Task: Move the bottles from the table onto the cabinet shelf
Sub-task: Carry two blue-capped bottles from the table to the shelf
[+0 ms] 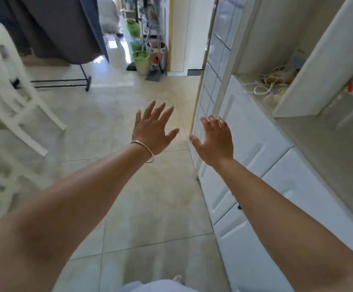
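Observation:
Both my arms reach forward over the tiled floor. My left hand is spread with straight fingers and holds nothing; a silver bangle sits on its wrist. My right hand is also spread and empty, just in front of the white cabinet on the right. The cabinet's open shelf holds white cords and small clutter. No bottle and no table show in this view.
A glass-paned cabinet door stands open beside my right hand. White chairs are blurred at the left. A clothes rack with dark garments stands at the back left. Potted plants sit by the doorway.

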